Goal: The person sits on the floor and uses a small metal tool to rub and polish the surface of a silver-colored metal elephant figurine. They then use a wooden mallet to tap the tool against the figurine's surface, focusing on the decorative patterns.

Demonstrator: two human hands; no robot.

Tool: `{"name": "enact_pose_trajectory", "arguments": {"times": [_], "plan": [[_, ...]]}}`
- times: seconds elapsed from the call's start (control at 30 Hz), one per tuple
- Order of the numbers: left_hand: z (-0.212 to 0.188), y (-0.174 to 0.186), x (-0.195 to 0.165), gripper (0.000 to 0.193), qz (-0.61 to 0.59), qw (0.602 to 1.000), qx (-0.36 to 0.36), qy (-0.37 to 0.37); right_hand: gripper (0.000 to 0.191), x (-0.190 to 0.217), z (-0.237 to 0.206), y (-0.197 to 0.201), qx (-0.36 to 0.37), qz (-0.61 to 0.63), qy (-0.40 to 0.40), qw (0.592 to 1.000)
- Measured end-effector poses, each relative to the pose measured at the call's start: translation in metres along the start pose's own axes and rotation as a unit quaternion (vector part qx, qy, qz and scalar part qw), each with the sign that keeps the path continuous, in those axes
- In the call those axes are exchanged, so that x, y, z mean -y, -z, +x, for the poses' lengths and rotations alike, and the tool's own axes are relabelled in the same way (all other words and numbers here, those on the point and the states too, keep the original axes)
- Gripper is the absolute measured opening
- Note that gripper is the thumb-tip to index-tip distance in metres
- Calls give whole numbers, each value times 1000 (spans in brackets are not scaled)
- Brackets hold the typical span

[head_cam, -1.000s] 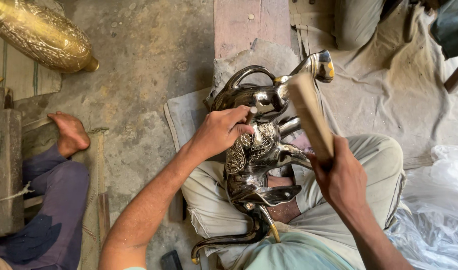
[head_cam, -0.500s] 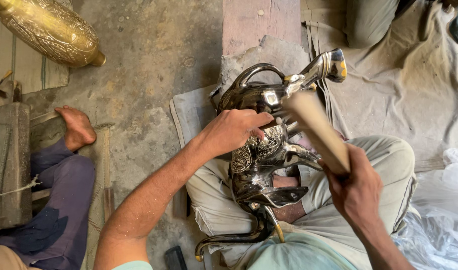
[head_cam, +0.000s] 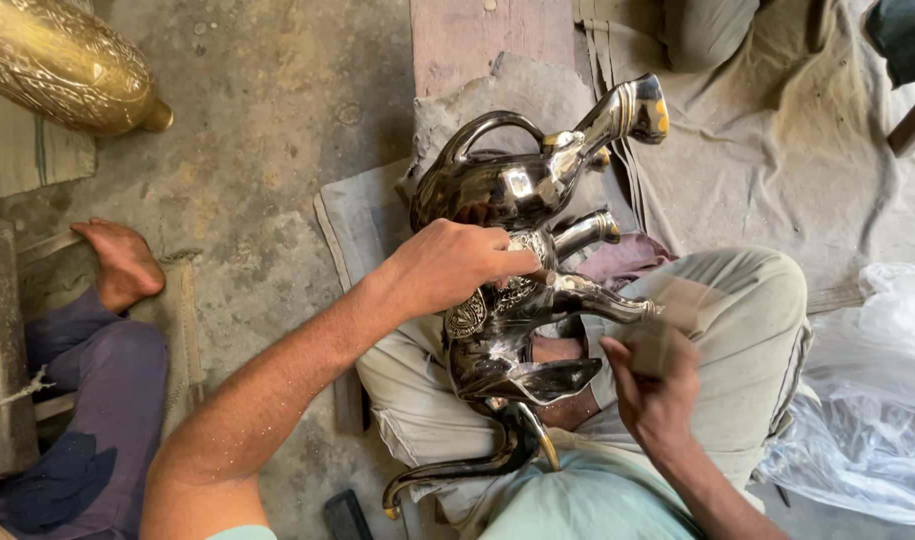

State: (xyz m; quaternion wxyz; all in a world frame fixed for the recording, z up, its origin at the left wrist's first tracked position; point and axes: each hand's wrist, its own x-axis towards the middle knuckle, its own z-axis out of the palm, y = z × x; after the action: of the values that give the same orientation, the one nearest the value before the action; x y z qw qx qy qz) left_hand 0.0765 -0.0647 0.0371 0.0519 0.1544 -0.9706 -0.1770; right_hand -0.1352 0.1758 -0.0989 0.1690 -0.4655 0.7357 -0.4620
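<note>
Presently the left hand lies over the flank of a dark polished metal animal figure, fingers curled and gripping its engraved midsection. The figure rests on its side across the person's lap, under and ahead of that hand. Its legs point toward the right hand and its curved trunk or tail hangs below the knees.

The right hand is clenched around a pale wooden piece, held just beside the nearest leg. The piece is blurred, so contact with the metal cannot be confirmed.

Assessment: the step in hand appears to be working the figure's surface with the wooden piece while the other hand steadies it. Any further stroke calls for a firm brace from the left hand, since the smooth figure sits loosely on cloth and thigh.

Packages, labels and signs: no label or sign is legible. Beyond the right hand, well apart, lies a crumpled clear plastic sheet. Ahead of it spreads a dusty grey cloth. Far out from the left hand, a chased brass vessel lies on the concrete floor. Another person's bare foot rests nearer in.
</note>
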Motion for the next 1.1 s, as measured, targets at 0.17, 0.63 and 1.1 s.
{"name": "enact_pose_trajectory", "arguments": {"times": [0.17,0.63,1.1], "plan": [[-9,-7,-1,33,22,999,-42,-7,38,10,11,2,-29,71,-34,996],[-28,-36,-3,34,-207,911,-313,173,50,67,90,37,79,-184,114,973],[-27,-37,-5,29,-188,913,-327,153,40,135,167,54,250,-203,55,945]]}}
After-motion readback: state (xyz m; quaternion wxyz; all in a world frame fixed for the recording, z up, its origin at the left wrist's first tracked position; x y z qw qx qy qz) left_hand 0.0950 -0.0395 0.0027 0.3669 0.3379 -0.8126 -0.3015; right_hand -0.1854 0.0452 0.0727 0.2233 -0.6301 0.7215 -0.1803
